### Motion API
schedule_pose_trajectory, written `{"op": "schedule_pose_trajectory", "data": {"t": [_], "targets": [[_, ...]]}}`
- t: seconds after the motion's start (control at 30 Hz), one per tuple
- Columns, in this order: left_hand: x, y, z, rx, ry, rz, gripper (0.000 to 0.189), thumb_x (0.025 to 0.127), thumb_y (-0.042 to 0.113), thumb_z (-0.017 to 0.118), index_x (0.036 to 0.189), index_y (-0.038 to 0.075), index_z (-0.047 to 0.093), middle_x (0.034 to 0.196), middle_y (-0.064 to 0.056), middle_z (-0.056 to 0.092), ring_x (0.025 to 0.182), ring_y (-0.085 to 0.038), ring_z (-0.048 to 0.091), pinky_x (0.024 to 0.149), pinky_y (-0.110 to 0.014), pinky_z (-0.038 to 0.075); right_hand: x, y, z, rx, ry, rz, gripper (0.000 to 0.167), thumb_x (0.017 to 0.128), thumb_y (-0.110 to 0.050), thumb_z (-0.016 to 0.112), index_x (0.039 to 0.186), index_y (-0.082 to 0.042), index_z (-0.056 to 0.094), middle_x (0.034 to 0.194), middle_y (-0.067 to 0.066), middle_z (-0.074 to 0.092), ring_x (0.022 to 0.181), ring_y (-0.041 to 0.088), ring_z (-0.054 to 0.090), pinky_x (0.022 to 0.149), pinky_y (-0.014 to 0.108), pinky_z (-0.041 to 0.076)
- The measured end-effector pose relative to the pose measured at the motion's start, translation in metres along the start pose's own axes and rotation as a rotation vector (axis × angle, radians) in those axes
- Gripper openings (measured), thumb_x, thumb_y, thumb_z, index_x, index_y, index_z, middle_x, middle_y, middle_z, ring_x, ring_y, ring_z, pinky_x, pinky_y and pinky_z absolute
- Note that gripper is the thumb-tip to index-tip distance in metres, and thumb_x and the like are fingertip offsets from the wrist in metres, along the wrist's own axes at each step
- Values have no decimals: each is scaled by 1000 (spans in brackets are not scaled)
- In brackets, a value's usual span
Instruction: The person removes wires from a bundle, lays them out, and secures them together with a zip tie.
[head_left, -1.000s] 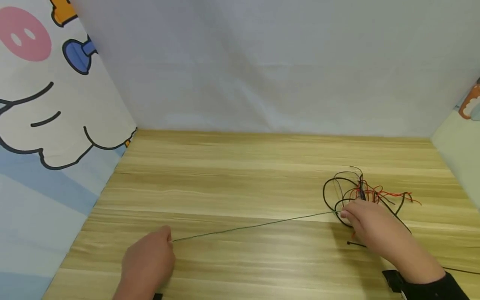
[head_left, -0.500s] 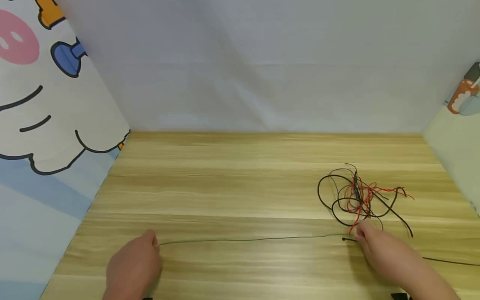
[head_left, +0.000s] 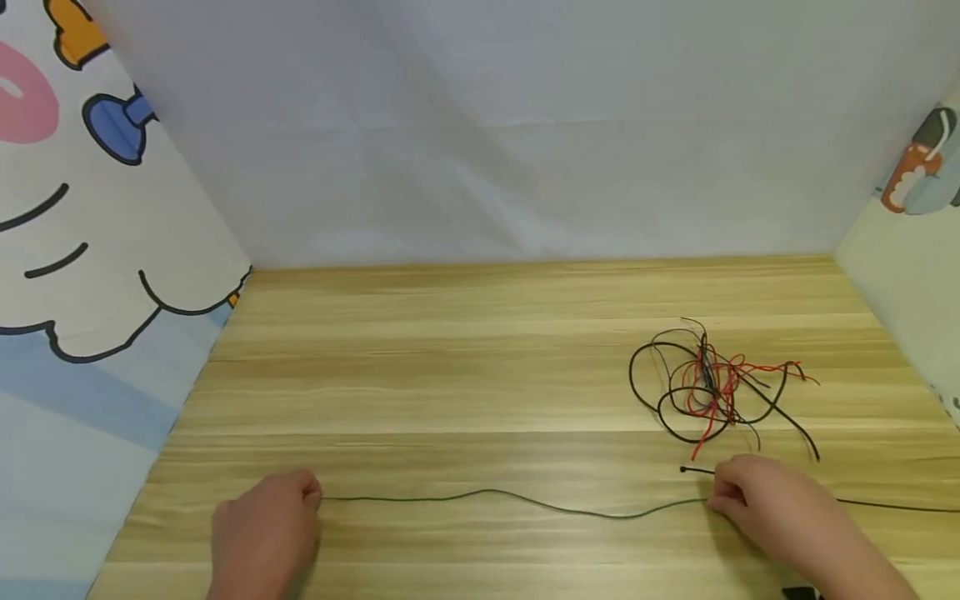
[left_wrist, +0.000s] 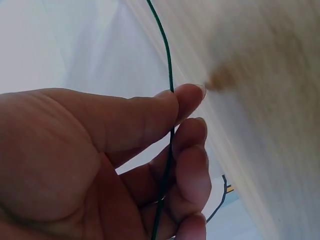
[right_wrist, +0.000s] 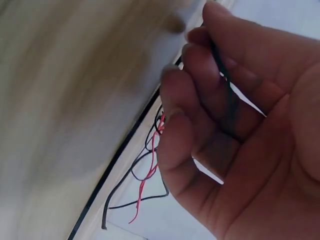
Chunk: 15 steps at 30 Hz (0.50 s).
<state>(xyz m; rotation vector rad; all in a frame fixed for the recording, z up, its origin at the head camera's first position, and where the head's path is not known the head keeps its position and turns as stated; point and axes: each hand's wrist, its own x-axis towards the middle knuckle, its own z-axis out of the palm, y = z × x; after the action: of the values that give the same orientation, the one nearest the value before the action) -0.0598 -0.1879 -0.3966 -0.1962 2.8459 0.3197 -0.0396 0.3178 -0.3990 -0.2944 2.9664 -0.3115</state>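
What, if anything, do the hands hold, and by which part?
The green string: left hand and right hand each pinch it between thumb and fingers, toward opposite ends.

Green string (head_left: 487, 491), red-and-black tangle (head_left: 714, 393)

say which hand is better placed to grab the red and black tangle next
Probably the right hand: it is near the red and black cord tangle; the left hand is much farther. Both pinch the green string, so neither is free.
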Motion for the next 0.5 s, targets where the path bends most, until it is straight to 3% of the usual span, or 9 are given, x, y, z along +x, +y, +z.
{"op": "schedule_pose_trajectory", "data": {"t": [0.27,0.5], "targets": [[-3,6,2,13,84,57,24,88,15,61,112,14,66,108,-14,68,97,-41,62,73,-54,36,0,-1,4,16,39,-4,22,74,-24,80,80,-24,58,65,-13,42,61,5,38,56,27,34],[-4,9,4,46,47,90,47,77,22,74,121,10,61,115,-19,63,104,-42,58,79,-60,38,4,-4,-4,20,95,-43,27,73,-19,81,94,-17,64,85,-8,61,78,11,58,71,38,48]]}}
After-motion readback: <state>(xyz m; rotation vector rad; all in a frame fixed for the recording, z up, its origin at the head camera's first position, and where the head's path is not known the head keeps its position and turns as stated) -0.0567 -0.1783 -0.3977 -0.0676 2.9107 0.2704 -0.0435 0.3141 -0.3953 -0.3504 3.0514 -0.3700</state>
